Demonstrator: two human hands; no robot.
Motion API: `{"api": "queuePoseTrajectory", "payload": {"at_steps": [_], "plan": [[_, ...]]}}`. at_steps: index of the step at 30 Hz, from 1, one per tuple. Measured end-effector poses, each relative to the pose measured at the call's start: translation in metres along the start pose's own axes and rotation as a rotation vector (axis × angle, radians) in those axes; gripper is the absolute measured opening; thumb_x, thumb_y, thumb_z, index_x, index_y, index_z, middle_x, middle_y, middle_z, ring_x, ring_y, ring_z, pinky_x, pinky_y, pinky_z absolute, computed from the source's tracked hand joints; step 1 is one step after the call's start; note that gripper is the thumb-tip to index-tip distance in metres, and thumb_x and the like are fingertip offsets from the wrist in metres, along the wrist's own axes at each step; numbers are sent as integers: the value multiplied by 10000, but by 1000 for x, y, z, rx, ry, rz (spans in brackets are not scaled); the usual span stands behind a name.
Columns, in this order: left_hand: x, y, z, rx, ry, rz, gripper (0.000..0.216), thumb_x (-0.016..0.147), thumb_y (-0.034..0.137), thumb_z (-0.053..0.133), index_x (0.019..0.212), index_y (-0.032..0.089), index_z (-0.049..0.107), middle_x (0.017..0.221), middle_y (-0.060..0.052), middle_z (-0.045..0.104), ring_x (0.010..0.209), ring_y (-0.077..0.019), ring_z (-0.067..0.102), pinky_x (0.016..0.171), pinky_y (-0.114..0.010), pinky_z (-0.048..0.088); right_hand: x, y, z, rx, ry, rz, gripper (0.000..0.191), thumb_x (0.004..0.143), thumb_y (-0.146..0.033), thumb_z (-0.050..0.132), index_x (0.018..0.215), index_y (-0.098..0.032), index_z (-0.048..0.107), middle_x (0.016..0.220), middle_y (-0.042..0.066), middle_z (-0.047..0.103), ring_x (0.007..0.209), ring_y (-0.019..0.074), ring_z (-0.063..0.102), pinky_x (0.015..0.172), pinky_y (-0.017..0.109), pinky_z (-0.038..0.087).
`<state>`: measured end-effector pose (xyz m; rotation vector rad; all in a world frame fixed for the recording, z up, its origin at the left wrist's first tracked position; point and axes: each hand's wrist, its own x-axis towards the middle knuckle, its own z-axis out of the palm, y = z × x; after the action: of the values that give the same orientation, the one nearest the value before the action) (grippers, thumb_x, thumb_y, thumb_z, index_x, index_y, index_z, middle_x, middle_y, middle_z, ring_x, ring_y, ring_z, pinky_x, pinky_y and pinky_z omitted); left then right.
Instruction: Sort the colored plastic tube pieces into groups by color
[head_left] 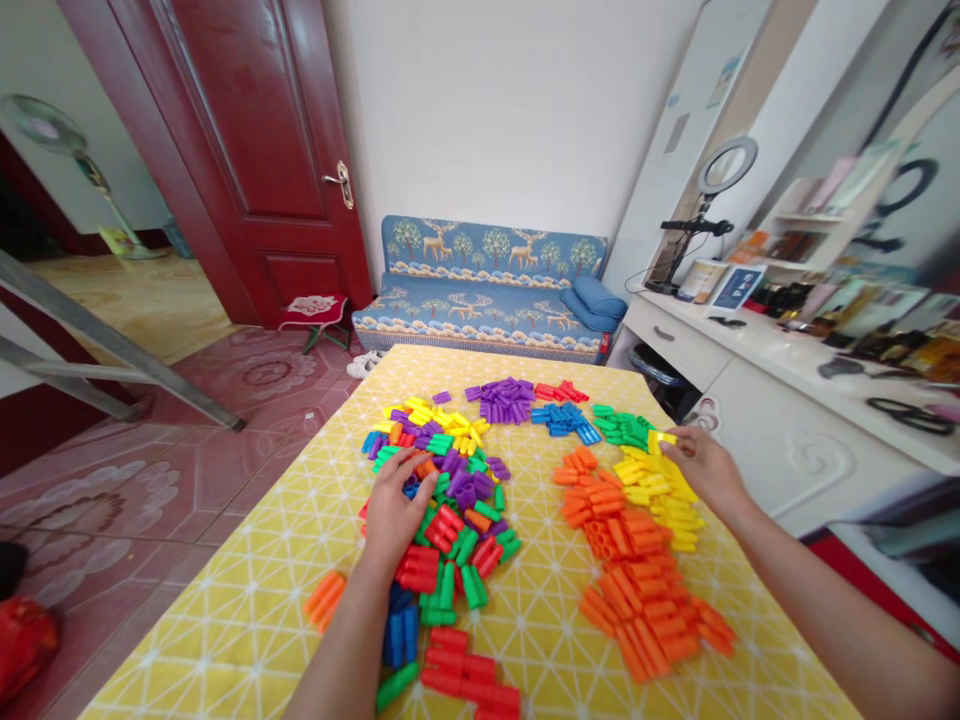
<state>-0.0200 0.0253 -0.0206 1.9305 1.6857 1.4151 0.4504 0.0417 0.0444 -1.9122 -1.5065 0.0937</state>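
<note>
My left hand (395, 505) lies palm down on a mixed heap of coloured plastic tube blocks (450, 480) on the yellow-clothed table (262, 560), its fingers curled over an orange and a blue piece. My right hand (701, 465) reaches to the far end of the yellow pile (656, 490) and pinches a yellow block (663, 438). Sorted piles lie around: orange (637, 580), green (621, 425), blue (562, 418), purple (504, 398), red (561, 391).
More red blocks (469, 675) and a few orange ones (324, 597) lie near the table's front. A white dresser (787, 400) with clutter stands right. A blue sofa (487, 290), a red door (262, 150) and a metal ladder (112, 350) are behind and left.
</note>
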Motion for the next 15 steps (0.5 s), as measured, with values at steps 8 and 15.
{"api": "queuePoseTrajectory", "payload": {"at_steps": [8, 15], "plan": [[0, 2, -2, 4, 1, 2, 317, 827, 398, 583, 1054, 203, 687, 1193, -96, 609, 1150, -257, 550, 1020, -433, 425, 45, -23, 34, -531, -337, -142, 368, 868, -250, 441, 1187, -209, 619, 1132, 94, 675, 1050, 246, 611, 826, 324, 446], [-1, -2, 0, 18, -10, -9, 314, 829, 396, 582, 1068, 220, 685, 1215, -90, 603, 1176, -261, 538, 1030, -433, 417, 51, -30, 64, -645, -445, -105, 249, 884, -253, 445, 973, -214, 674, 1020, 87, 703, 966, 251, 639, 742, 321, 441]]}}
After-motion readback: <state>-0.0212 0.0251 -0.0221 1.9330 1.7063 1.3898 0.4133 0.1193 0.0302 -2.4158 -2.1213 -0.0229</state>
